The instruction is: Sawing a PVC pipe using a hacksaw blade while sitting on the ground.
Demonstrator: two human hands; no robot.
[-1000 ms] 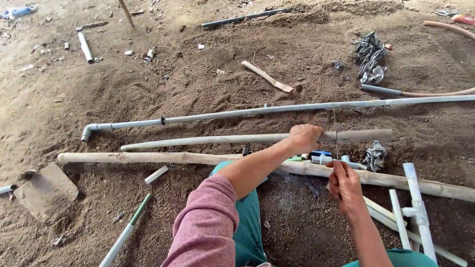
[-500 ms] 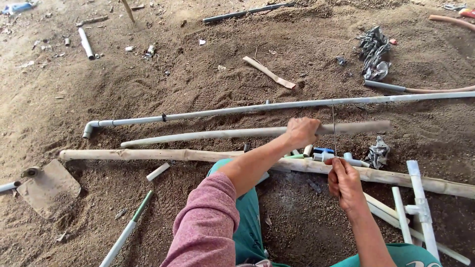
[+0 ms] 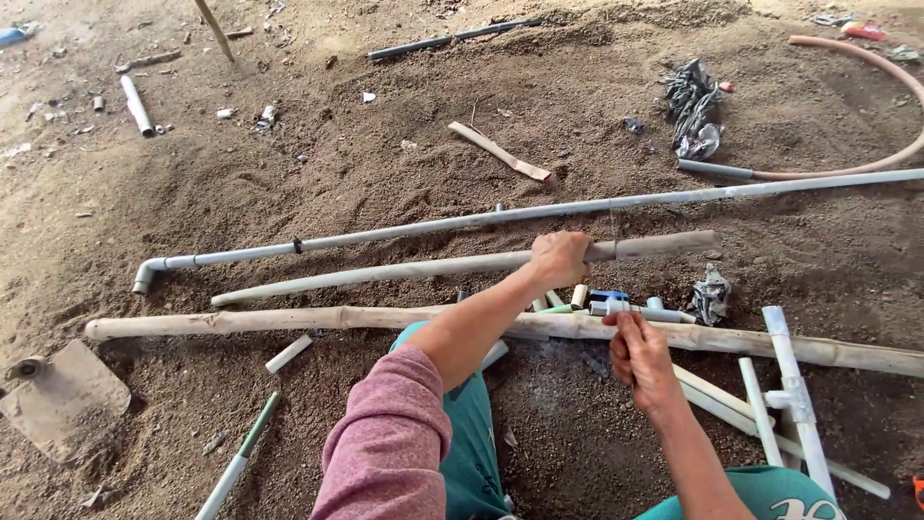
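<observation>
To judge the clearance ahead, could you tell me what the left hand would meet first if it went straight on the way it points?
The left hand grips a pale pipe; straight ahead, the long grey pipe probably comes first, though depth is unclear.

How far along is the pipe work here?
Done: short pipe offcuts lie by the bamboo pole. In hand: the left hand grips a pale pipe; the right hand holds a thin cord running up past it. Left: that pipe looks uncut.
</observation>
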